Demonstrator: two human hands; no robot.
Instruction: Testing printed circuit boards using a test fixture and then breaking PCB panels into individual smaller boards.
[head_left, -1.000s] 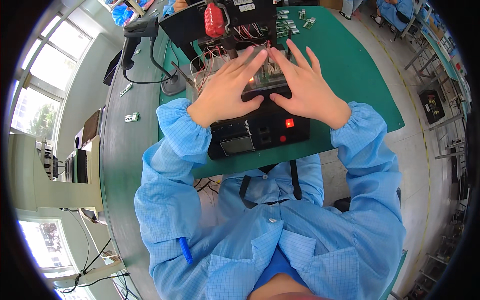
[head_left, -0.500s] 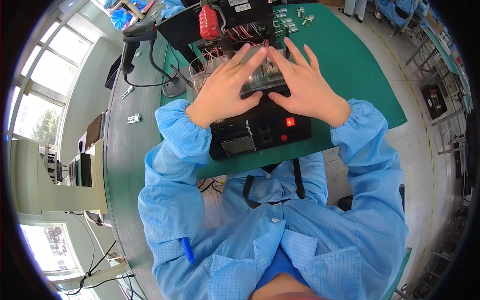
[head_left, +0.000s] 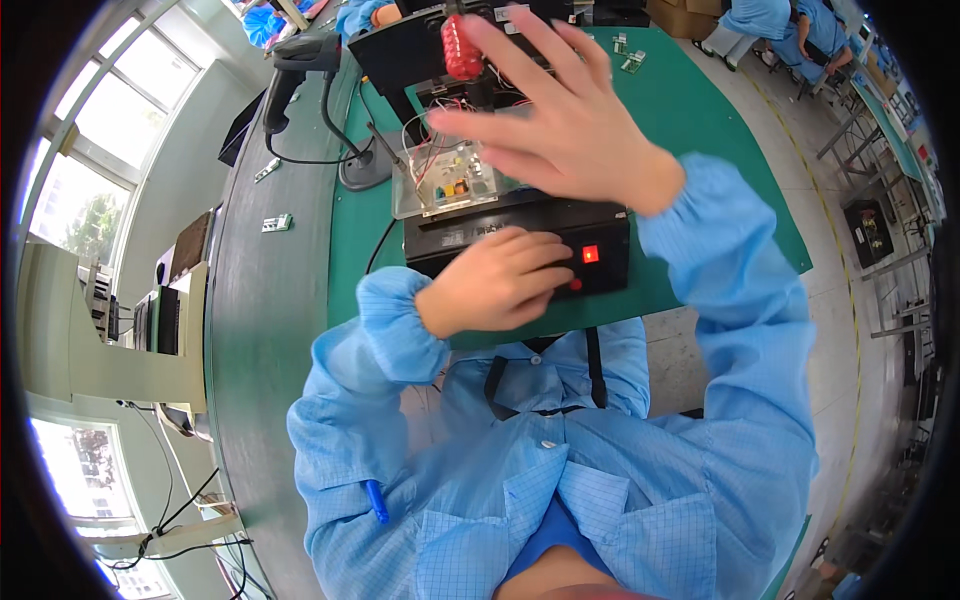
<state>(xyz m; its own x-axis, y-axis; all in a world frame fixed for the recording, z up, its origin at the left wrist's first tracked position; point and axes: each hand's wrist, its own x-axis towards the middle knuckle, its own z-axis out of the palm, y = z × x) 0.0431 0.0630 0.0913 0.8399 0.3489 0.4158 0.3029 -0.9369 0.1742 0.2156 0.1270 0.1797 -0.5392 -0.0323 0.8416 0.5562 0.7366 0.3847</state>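
Observation:
A black test box [head_left: 612, 270] with a lit red square switch [head_left: 590, 254] and a small red button [head_left: 576, 284] stands in front of me. My left hand [head_left: 500, 280] lies over its front panel, fingers loosely bent and fingertips beside the red button; whether they touch it I cannot tell. Spread open and slightly blurred, my right hand [head_left: 570, 125] is raised over the fixture, its fingertips by the red-gripped clamp lever [head_left: 461, 48]. Under and left of it sits a clear plastic plate [head_left: 408, 200] with electronic parts and thin wires. My right hand hides the fixture's middle.
A barcode scanner [head_left: 290, 80] hangs on a stand at the left. Small green circuit boards [head_left: 277, 223] lie on the left bench, others on the green mat [head_left: 700, 150] at the back. Behind the fixture is a black monitor [head_left: 395, 50]. Other people sit at the far right.
Both hands have parted from above the fixture. My left hand has come down to the box's front panel; my right hand has risen toward the red lever. The view has shifted slightly.

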